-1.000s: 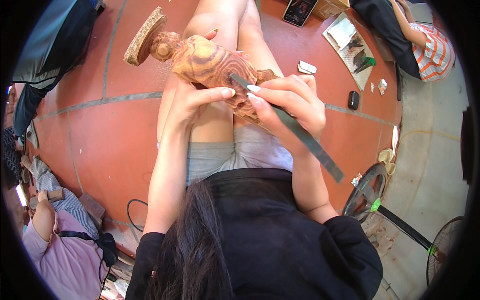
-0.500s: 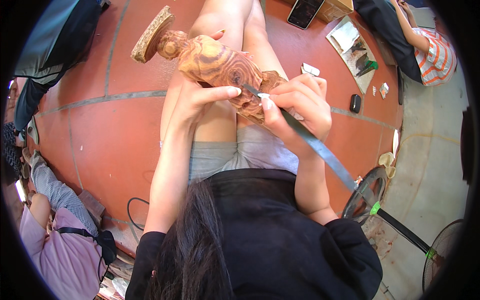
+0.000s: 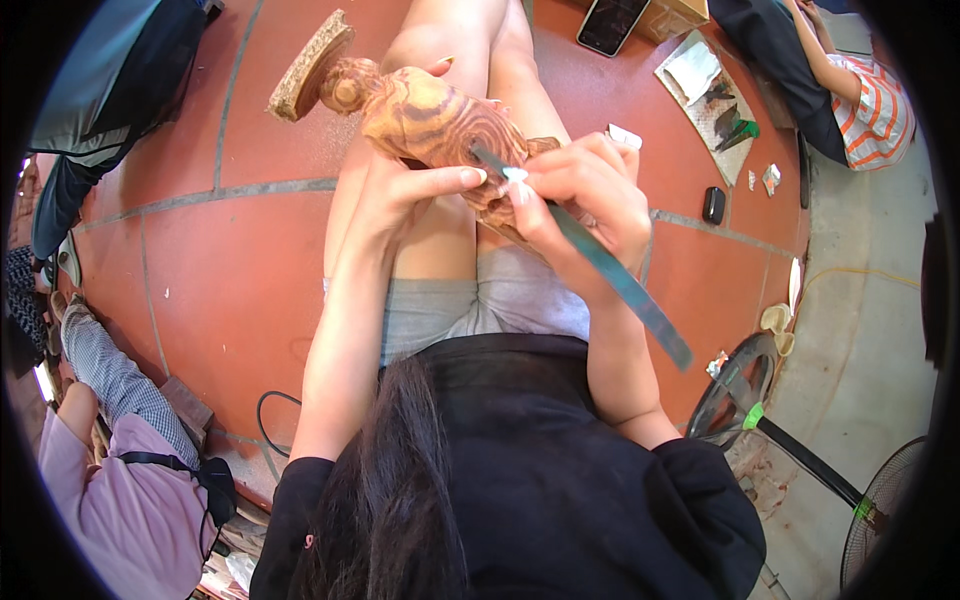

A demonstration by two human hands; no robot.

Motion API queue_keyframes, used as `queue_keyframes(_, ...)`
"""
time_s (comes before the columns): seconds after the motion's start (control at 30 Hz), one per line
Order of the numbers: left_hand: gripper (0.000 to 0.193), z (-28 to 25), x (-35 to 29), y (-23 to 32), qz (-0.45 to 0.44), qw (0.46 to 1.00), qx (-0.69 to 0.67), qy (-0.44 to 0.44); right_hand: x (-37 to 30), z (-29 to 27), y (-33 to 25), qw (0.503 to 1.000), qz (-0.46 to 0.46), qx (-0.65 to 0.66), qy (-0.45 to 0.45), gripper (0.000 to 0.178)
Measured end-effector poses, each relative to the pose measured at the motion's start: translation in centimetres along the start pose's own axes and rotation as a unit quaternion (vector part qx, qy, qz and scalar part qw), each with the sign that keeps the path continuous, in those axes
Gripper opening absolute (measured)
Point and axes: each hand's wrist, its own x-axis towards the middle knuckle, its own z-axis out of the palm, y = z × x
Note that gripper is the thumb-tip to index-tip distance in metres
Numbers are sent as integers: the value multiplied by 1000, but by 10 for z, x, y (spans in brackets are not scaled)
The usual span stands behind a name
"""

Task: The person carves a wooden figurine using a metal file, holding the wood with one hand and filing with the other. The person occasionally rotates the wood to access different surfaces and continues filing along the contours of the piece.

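Observation:
A carved wooden figurine with bold swirling grain lies tilted above my lap, its rough flat-ended piece at the upper left. My left hand is closed around its underside, thumb along the near face and a fingertip showing past the far side. Between the thumb and fingers of my right hand is pinched a long flat metal strip tool. Its narrow tip touches the wood close to my left thumb. My right hand hides the figurine's lower right end in part.
On the red tiled floor lie a phone, a mat with tools and a small black case. A standing fan is at right. Other people sit at lower left and upper right.
The strip tool and my right hand have shifted slightly left and up along the figurine, and the strip's angle has turned a little. My left hand keeps its hold.

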Motion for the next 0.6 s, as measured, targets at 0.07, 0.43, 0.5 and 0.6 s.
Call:
queue_keyframes(0.07,97,0,-1,0,-2,1000,1,-4,-2,-8,-1,999,11,0,-30,13)
queue_keyframes(0.43,86,17,3,-15,18,992,-6,122,-7,-45,42,894,278,260,235,11)
queue_keyframes(0.5,83,24,4,-17,7,990,3,140,-12,-57,54,861,344,242,285,16)
queue_keyframes(0.6,78,34,7,-28,16,989,7,147,-36,-72,85,874,325,182,310,23)
